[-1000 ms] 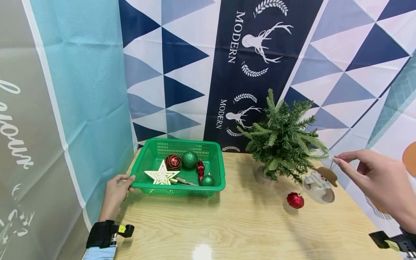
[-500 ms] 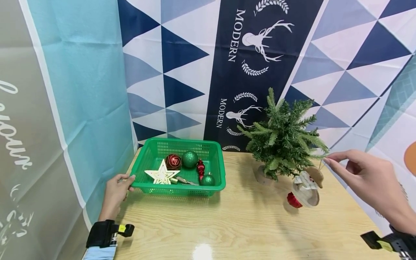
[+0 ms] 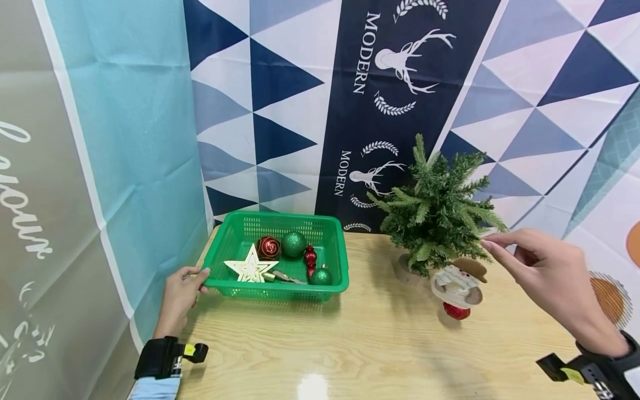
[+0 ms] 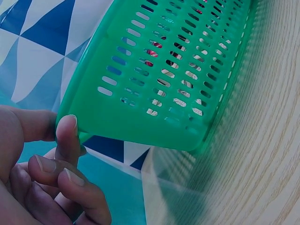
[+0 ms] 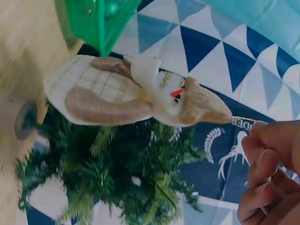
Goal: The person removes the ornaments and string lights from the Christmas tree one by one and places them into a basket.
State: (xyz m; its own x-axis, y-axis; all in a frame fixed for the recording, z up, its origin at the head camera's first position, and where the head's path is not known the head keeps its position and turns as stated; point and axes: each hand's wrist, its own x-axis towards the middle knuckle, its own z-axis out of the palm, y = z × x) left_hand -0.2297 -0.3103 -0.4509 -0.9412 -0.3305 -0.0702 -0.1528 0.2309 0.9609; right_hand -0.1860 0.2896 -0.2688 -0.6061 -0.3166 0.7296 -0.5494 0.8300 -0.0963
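Note:
My right hand (image 3: 550,280) pinches the thin gold hanging loop (image 5: 243,119) of a plush snowman ornament (image 5: 108,91) with a tan hat, white body and orange nose. The snowman dangles in front of the lower right branches of a small artificial Christmas tree (image 3: 435,214); whether it touches them I cannot tell. Behind and below it a red bauble (image 3: 456,312) is partly hidden. At the left, my left hand (image 3: 180,294) pinches the near left corner of a green plastic basket (image 3: 280,291), thumb and forefinger at its rim.
The basket contains a gold-white star (image 3: 251,266), a dark red ball (image 3: 268,248), a green glitter ball (image 3: 294,244), a smaller green ball (image 3: 321,275) and a red spindle-shaped ornament (image 3: 310,261). Patterned cloth (image 3: 285,72) hangs behind and beside the wooden table (image 3: 320,339).
My right hand has moved left toward the tree, carrying the snowman, which now covers much of the red bauble. The left hand has stayed on the basket's corner.

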